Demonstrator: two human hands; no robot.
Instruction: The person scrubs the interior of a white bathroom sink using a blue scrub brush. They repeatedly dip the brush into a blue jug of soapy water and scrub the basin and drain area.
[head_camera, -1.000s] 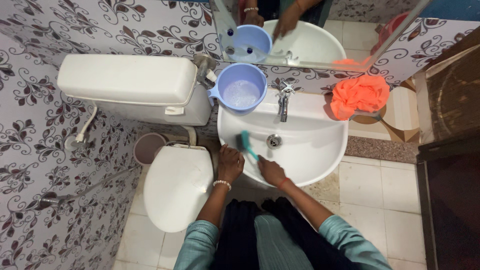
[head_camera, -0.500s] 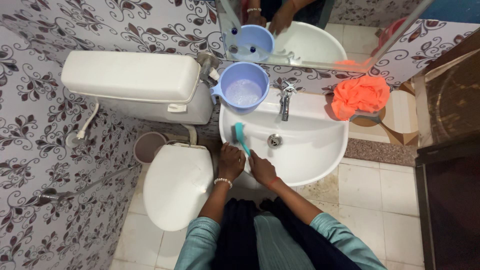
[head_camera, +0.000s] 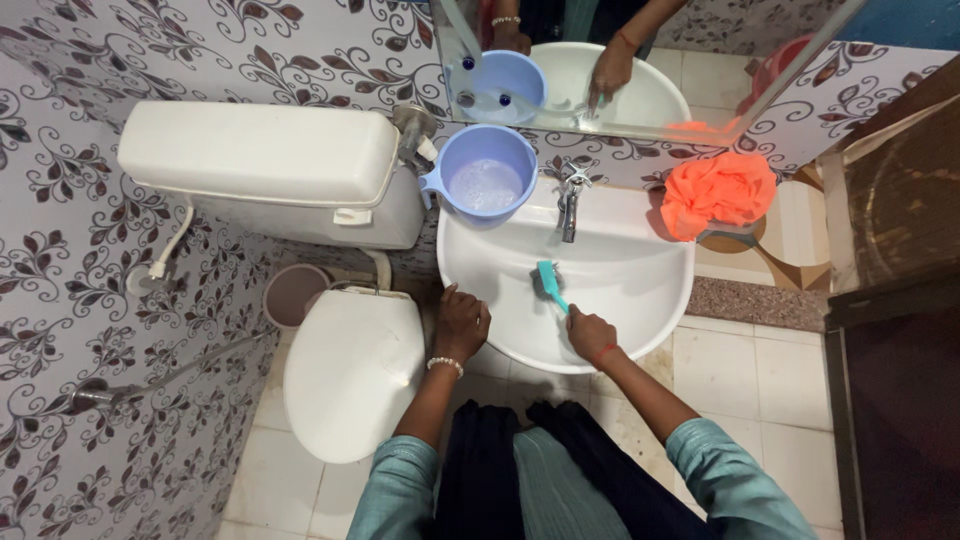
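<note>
A: What is the right hand (head_camera: 592, 335) doing?

B: Its fingers are wrapping tight around the handle of a teal scrub brush (head_camera: 547, 283), and the bristle head is pressing into the middle of the white washbasin (head_camera: 660, 300), right over the spot where the drain would be, just below the metal tap (head_camera: 567, 205).

A: And the left hand (head_camera: 460, 322)?

B: It is resting on the basin's near-left rim, fingers curled down over the edge, holding nothing but the rim itself, bracing as I read it.

A: How far along is the scrubbing looking?

B: Hard to judge. The bowl is looking white all over, with no obvious foam or grime showing from here, so I am guessing the scrubbing is well under way. No water is running from the tap, so a rinse, I would say, is not yet done. The lilac mug (head_camera: 480, 183) with soapy water is sitting on the basin's back-left corner, untouched.

A: Anything else nearby?

B: An orange cloth (head_camera: 718, 192) is lying bunched at the back-right corner, beside the mirror (head_camera: 640, 90). The toilet (head_camera: 350, 370), lid closed, is standing just left of the basin.
</note>
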